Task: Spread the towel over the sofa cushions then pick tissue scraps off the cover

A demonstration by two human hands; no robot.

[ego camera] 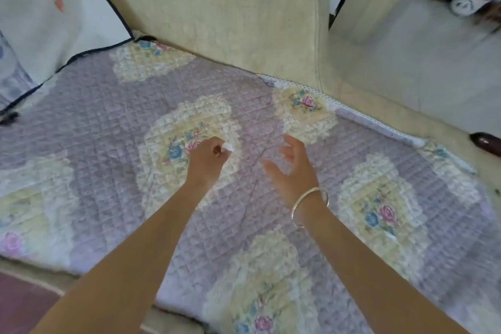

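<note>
A quilted lilac cover (103,127) with cream floral patches lies flat over the sofa seat. My left hand (207,156) hovers over the middle floral patch, fingers pinched on a small white tissue scrap (228,146). My right hand (294,168), with a silver bangle on the wrist, is open just to the right, palm turned inward, fingers apart, holding nothing. I see no other scraps on the cover.
The beige sofa backrest (230,13) rises behind the seat. A white cushion with dark piping (54,8) leans at the far left. A dark wooden armrest tip (485,141) shows at the right edge. Pale floor lies beyond, at upper right.
</note>
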